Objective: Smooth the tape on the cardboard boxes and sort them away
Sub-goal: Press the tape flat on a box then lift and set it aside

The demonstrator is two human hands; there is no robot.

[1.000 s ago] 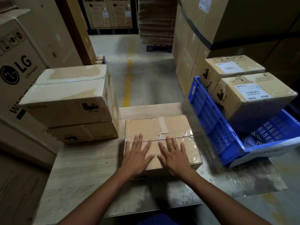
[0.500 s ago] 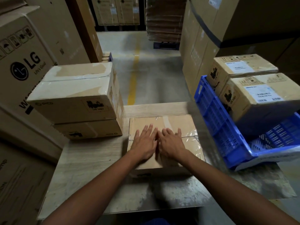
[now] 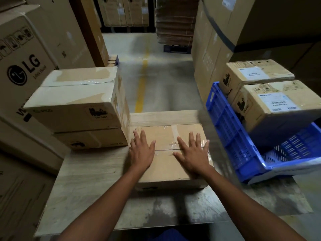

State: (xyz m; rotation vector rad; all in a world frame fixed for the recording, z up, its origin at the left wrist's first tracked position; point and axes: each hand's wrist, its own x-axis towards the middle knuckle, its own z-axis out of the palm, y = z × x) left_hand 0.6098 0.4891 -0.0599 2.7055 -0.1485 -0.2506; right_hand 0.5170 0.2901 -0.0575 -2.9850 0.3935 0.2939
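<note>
A flat cardboard box point(image 3: 166, 167) lies on the wooden table point(image 3: 90, 180) in front of me, with clear tape point(image 3: 165, 148) running across its top seam. My left hand point(image 3: 141, 150) presses flat on the box's left side, fingers spread. My right hand point(image 3: 192, 153) presses flat on the right side, fingers spread over the tape. Two taped boxes point(image 3: 76, 105) stand stacked on the table's left, touching the flat box.
A tilted blue plastic crate point(image 3: 231, 136) at the right holds two labelled cardboard boxes point(image 3: 271, 103). Large appliance cartons point(image 3: 19, 70) wall in the left, and tall cartons point(image 3: 217, 49) the right. A concrete aisle with a yellow line point(image 3: 142, 84) runs ahead.
Both hands slid apart from the middle of the box top, the left toward its left edge and the right toward its right edge, staying flat on the tape.
</note>
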